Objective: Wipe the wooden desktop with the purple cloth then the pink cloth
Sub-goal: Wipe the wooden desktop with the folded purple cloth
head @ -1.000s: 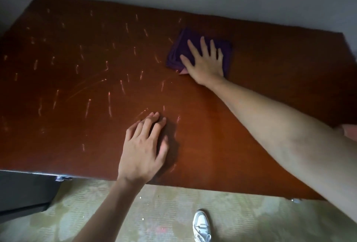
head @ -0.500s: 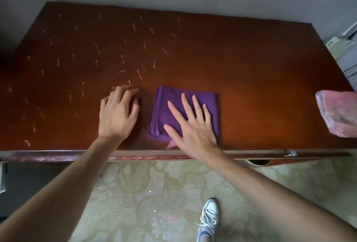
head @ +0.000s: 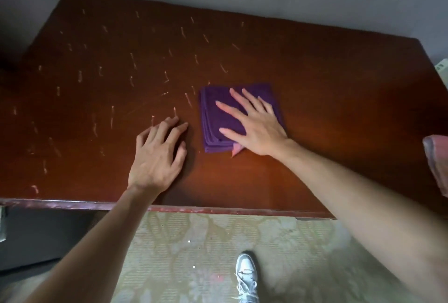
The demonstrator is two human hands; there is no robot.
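Note:
A folded purple cloth [head: 218, 118] lies on the dark wooden desktop [head: 327, 99], a little right of centre. My right hand [head: 254, 126] presses flat on it with the fingers spread. A small pink tag sticks out from under the cloth's near edge. My left hand [head: 157, 155] rests flat on the bare wood just left of the cloth, fingers apart, holding nothing. A folded pink cloth [head: 437, 162] sits at the desk's right edge, partly cut off by the frame. Several pale streaks [head: 132, 60] mark the left half of the desktop.
A grey wall runs behind the desk. Below the desk's front edge [head: 218, 209] lies patterned carpet [head: 206, 249], with one white sneaker [head: 246, 276] on it. A dark object [head: 36, 237] stands under the desk at the left. A pale object [head: 442, 67] shows at the far right.
My right hand drew the purple cloth from the far side of the desk toward the front edge, then pushed it a little away again. My left hand stayed flat beside it.

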